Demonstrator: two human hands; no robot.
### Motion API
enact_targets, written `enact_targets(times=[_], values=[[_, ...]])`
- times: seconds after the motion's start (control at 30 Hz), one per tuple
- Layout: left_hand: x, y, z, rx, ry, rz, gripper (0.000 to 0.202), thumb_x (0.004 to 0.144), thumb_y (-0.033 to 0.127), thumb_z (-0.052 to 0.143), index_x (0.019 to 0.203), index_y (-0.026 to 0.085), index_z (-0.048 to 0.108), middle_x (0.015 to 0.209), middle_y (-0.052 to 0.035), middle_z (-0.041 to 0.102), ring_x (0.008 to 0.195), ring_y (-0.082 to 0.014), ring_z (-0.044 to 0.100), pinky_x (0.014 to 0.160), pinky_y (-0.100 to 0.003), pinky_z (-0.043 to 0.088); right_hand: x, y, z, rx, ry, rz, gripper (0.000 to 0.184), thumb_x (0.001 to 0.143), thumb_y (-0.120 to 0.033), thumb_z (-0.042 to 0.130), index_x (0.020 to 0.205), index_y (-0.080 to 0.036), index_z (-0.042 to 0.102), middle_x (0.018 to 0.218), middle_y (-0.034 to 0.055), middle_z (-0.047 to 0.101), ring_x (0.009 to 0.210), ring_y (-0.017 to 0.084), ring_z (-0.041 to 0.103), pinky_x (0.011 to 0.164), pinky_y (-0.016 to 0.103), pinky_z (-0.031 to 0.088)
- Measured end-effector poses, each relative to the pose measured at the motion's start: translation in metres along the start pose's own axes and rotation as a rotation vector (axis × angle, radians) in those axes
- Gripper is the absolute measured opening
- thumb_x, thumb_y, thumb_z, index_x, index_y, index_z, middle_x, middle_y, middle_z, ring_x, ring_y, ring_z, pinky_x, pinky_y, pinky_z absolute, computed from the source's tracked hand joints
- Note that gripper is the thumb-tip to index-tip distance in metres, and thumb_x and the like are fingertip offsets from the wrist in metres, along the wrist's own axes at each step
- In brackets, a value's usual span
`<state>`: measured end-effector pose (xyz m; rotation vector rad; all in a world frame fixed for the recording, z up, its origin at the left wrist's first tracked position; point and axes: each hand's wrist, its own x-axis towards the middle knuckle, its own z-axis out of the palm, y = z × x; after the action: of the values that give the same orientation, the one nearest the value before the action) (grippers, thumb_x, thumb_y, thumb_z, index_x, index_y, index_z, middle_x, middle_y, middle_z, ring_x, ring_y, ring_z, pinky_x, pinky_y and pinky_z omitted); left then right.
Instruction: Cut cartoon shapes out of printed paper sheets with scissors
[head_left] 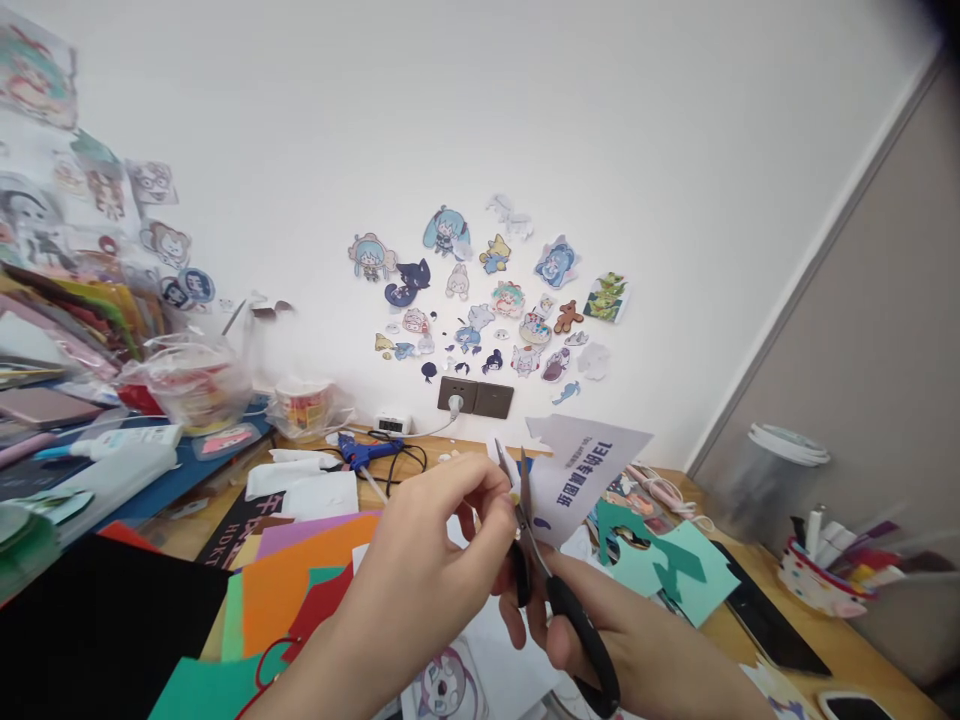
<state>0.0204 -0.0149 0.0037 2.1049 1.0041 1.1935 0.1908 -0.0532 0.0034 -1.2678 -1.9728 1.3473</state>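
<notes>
My right hand (pixel 592 610) grips a pair of scissors (pixel 574 625) by its black handles, the blades pointing up and slightly parted. Close against the blades, my left hand (pixel 439 530) pinches a small piece of paper (pixel 514 494), mostly hidden by the fingertips. Just beyond the scissors stands a white sheet (pixel 592 470) printed with dark blue characters; whether a hand supports it is hidden. Under my wrists lie white papers, one bearing a pink and purple cartoon figure (pixel 445 682).
Coloured sheets (pixel 307 570) and a black sheet (pixel 112 620) spread to the left, near red-handled scissors (pixel 270 665). A blue glue gun (pixel 367 452) lies behind. Right are green paper scraps (pixel 690 560), a black phone-like slab (pixel 772 610), a pen holder (pixel 821 580) and a lidded bin (pixel 769 485).
</notes>
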Motion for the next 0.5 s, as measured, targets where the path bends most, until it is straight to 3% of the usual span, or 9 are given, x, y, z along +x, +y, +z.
enact_targets(times=[0.17, 0.5], values=[[0.0, 0.0016, 0.0005, 0.009, 0.022, 0.01, 0.016, 0.081, 0.017, 0.041, 0.067, 0.02, 0.047, 0.064, 0.0042, 0.053, 0.061, -0.0106, 0.049, 0.055, -0.02, 0.037, 0.0015, 0.0072, 0.0029, -0.011, -0.028, -0.07, 0.052, 0.074, -0.068, 0.042, 0.093, -0.019, 0.047, 0.081, -0.0005, 0.042, 0.069, 0.013, 0.036, 0.061, 0.025, 0.033], [0.0004, 0.0017, -0.0008, -0.017, 0.045, 0.024, 0.015, 0.08, 0.016, 0.043, 0.067, 0.02, 0.048, 0.062, 0.0045, 0.053, 0.059, -0.0105, 0.049, 0.052, -0.021, 0.037, 0.0031, 0.0092, 0.0046, -0.086, -0.004, -0.07, 0.057, 0.074, -0.072, 0.033, 0.093, -0.02, 0.045, 0.082, 0.001, 0.042, 0.07, 0.015, 0.037, 0.065, 0.029, 0.036]])
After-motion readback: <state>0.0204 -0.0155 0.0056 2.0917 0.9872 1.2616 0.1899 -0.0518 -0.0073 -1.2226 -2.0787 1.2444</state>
